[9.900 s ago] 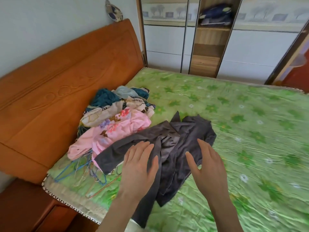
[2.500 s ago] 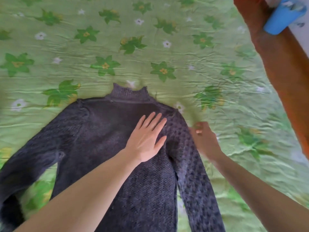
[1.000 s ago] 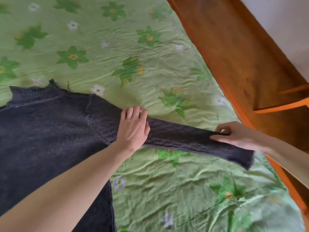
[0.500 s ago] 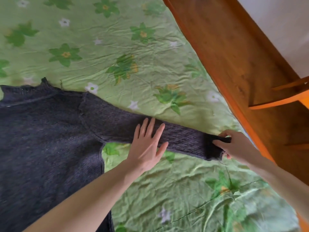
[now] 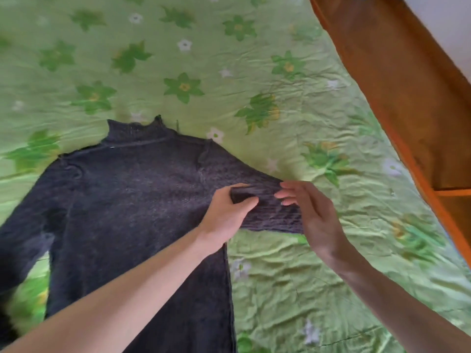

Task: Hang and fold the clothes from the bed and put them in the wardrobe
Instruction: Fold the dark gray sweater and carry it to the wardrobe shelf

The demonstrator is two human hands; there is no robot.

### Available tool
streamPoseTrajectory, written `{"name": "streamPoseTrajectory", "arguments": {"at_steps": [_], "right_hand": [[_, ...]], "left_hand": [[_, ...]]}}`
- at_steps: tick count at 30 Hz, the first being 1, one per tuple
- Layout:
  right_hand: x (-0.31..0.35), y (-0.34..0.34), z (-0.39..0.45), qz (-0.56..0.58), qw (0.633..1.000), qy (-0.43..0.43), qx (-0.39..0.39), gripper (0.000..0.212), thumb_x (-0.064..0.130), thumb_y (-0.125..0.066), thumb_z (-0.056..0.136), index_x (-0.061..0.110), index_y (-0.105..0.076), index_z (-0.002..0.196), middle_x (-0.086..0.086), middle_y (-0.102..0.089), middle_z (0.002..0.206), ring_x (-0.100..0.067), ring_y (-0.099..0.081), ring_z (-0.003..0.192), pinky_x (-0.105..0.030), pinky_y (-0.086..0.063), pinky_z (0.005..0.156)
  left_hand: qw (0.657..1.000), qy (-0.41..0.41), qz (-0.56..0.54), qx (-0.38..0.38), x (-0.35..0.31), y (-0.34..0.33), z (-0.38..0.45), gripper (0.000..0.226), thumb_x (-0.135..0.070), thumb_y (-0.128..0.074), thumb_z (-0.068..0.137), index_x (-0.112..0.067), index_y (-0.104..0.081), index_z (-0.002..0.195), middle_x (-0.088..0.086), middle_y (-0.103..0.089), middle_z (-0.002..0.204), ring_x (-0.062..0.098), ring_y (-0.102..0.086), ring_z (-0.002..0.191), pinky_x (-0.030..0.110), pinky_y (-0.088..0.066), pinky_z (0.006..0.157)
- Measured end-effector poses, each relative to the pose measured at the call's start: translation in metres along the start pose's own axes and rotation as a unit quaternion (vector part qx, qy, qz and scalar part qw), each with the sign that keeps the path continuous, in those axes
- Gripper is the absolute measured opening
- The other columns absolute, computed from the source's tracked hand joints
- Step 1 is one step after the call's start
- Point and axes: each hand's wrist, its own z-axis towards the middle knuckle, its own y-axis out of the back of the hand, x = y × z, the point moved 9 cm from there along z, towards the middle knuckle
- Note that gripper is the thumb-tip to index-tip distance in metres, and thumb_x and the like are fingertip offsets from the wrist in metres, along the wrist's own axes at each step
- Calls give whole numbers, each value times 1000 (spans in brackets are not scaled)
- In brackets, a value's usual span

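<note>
Dark knit sweater (image 5: pixel 132 200) flat on crinkled floral sheet (image 5: pixel 280 85), left hand (image 5: pixel 229 212) pinching sleeve, right hand (image 5: pixel 313 212) released

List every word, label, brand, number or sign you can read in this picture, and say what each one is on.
None: no readable text shows.
The dark sweater has a tiny pale speck under the collar, too small to tell whether it is a tag.
The green bedsheet bears only a flower print.
The wooden bed frame is plain.
</note>
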Motion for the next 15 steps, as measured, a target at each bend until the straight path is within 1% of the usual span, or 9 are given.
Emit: {"name": "streamPoseTrajectory", "arguments": {"at_steps": [1, 3, 4, 6, 8, 10, 11, 13, 15], "right_hand": [[-2, -5, 5, -39, 999, 11, 0, 25, 12, -44, 111, 22, -65, 120, 6, -72, 116, -10, -65, 112, -31, -51, 98], [-7, -23, 17, -181, 982, 41, 37, 29, 16, -45, 110, 24, -56, 136, 13, -60, 131, -5, -53, 125, -37, -45, 107], [-10, -32, 26, -254, 964, 56, 54, 35, 22, -43, 109, 23, -53, 142, 12, -58, 135, -10, -51, 129, -43, -42, 110], [-13, -52, 44, -351, 930, 77, 80, 43, 38, -35, 109, 26, -52, 147, 4, -62, 138, -22, -53, 133, -52, -39, 112], [-16, -71, 60, -404, 905, 69, 111, 52, 53, -25, 107, 33, -52, 146, 3, -64, 136, -26, -51, 135, -54, -33, 115], [-17, -88, 70, -456, 875, 75, 142, 57, 58, -20, 104, 35, -54, 144, 4, -65, 132, -27, -48, 136, -52, -25, 119], [-18, -95, 74, -479, 861, 79, 154, 60, 60, -21, 102, 34, -55, 143, 4, -65, 129, -26, -47, 135, -52, -20, 122], [-16, -104, 84, -506, 846, 65, 158, 61, 65, -28, 97, 31, -59, 138, 3, -67, 124, -25, -46, 136, -51, -8, 126], [-13, -109, 97, -522, 840, 43, 144, 59, 70, -39, 88, 33, -68, 124, 2, -70, 117, -25, -48, 133, -52, -3, 125]], "left_hand": [[1000, 6, 5, -15, 1, 21, -3, 13, -7, -67, 101, -12, -78, 99, 14, -77, 104, 13, -72, 91, 29, -52, 85], [998, 10, 9, -58, 1, 64, -13, 16, -5, -69, 99, -16, -78, 93, 7, -80, 96, 9, -72, 88, 26, -52, 84], [996, 12, 1, -83, 3, 86, -18, 18, -3, -69, 97, -18, -78, 89, 0, -80, 89, 4, -72, 83, 21, -52, 81], [991, 9, -10, -136, 4, 129, -29, 21, 0, -70, 95, -19, -76, 85, -11, -77, 76, -6, -69, 73, 9, -50, 71], [982, 8, -11, -190, 12, 175, -38, 12, -1, -71, 93, -12, -76, 92, -7, -75, 80, -4, -68, 73, 8, -46, 71], [968, 6, -22, -252, 21, 219, -51, 9, 0, -72, 93, -7, -75, 97, -1, -73, 84, 1, -67, 75, 8, -46, 71], [960, 8, -26, -278, 28, 239, -57, 10, 0, -71, 93, -8, -75, 96, 0, -72, 85, 3, -66, 76, 10, -47, 72], [948, 21, -35, -317, 42, 273, -67, 14, 1, -70, 93, -12, -75, 93, 0, -72, 88, 7, -66, 81, 17, -48, 76], [940, 35, -40, -337, 55, 300, -73, 13, 0, -70, 94, -11, -74, 101, 3, -72, 95, 13, -65, 88, 23, -47, 81]]}}
